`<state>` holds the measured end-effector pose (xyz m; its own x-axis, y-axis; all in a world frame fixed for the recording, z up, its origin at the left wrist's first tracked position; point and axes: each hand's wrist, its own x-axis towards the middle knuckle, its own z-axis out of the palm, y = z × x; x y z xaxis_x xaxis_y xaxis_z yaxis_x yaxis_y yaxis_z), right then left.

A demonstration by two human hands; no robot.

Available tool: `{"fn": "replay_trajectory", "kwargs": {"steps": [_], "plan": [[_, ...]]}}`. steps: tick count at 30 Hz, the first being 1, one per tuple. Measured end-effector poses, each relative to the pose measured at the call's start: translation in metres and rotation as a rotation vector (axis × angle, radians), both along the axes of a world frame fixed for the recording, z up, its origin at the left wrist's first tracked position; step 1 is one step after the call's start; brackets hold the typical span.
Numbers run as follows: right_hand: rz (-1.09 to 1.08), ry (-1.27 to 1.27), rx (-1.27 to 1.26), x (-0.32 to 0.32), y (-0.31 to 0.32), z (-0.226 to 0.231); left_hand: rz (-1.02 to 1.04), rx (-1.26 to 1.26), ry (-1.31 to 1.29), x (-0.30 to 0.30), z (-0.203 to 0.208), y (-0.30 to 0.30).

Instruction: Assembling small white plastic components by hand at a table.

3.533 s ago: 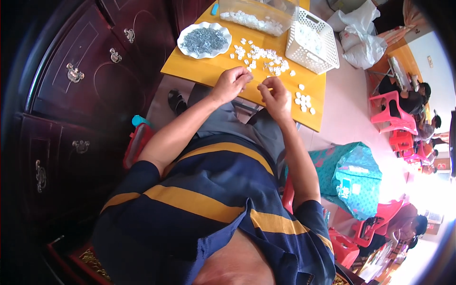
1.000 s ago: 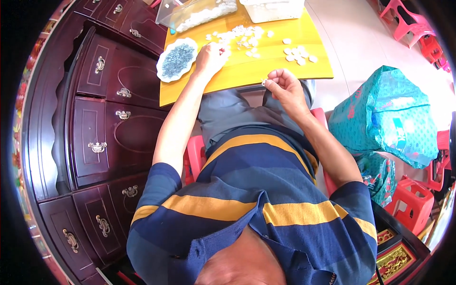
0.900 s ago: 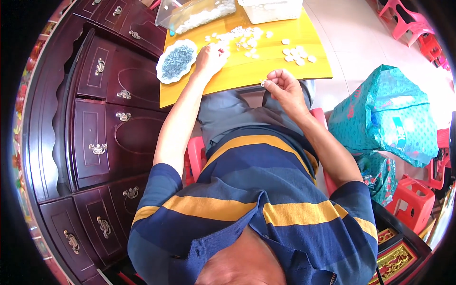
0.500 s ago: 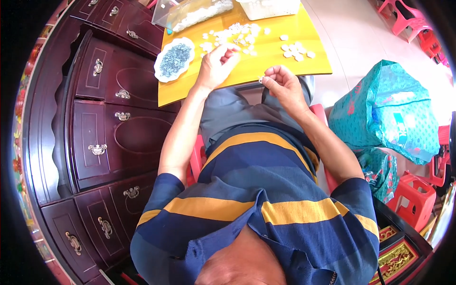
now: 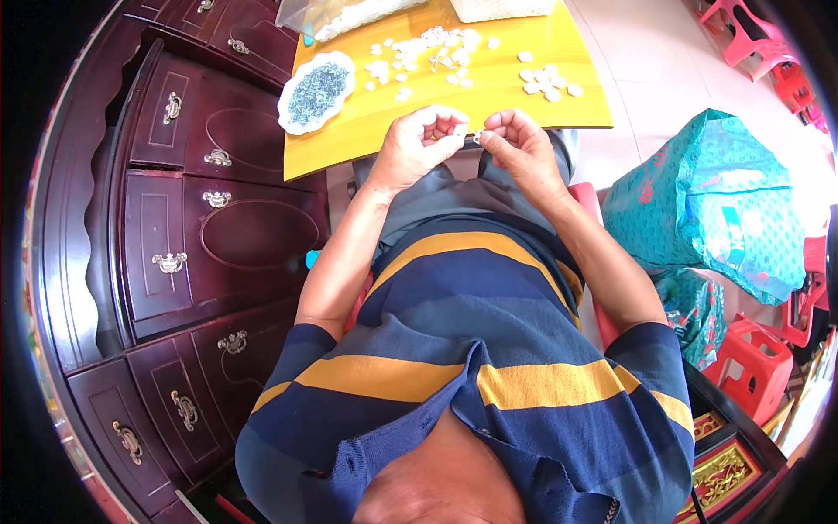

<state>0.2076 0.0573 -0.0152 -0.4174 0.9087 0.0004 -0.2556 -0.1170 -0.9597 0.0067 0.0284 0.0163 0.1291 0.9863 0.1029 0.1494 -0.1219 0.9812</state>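
Observation:
Over the near edge of the yellow table (image 5: pixel 489 96), my two hands are close together at chest front. My left hand (image 5: pixel 421 150) is closed in a pinch, with a tiny white piece at its fingertips, too small to name. Between thumb and forefinger, my right hand (image 5: pixel 524 155) holds a small white ring-like piece (image 5: pixel 477 136). Beyond the hands lie scattered small white pieces (image 5: pixel 454 58). A separate cluster of flat white pieces (image 5: pixel 552 94) sits to the right. On the left, a white scalloped dish (image 5: pixel 285 106) holds many small dark bits.
At the table's far side stand a clear plastic box (image 5: pixel 305 16) with white contents and a white basket (image 5: pixel 502 10). Dark wooden drawers (image 5: pixel 253 229) line my left. A large teal bag (image 5: pixel 707 210) and red plastic stools (image 5: pixel 752 367) are on my right.
My left hand has come back from the scattered white pieces toward my right hand, now with a tiny white piece at its fingertips. My right hand has stayed nearly in place.

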Motion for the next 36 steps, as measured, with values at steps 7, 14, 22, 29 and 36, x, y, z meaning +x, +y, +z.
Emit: {"fn": "replay_trajectory", "kwargs": {"steps": [7, 14, 22, 29, 36], "plan": [[-0.026, 0.009, -0.019, 0.000, 0.000, 0.000, 0.083, -0.083, -0.064, -0.001, 0.002, -0.003], [-0.021, 0.034, -0.028, 0.001, 0.000, 0.002, 0.119, -0.076, -0.063, -0.003, -0.005, -0.007], [-0.009, 0.025, -0.032, 0.001, -0.001, 0.001, 0.078, -0.007, -0.024, -0.005, -0.014, -0.007], [0.021, -0.005, -0.026, -0.002, -0.004, -0.002, 0.141, -0.064, -0.032, 0.000, -0.005, -0.010], [0.036, -0.007, -0.028, -0.004, -0.007, -0.001, 0.078, -0.109, -0.095, 0.005, -0.001, -0.016]]}}
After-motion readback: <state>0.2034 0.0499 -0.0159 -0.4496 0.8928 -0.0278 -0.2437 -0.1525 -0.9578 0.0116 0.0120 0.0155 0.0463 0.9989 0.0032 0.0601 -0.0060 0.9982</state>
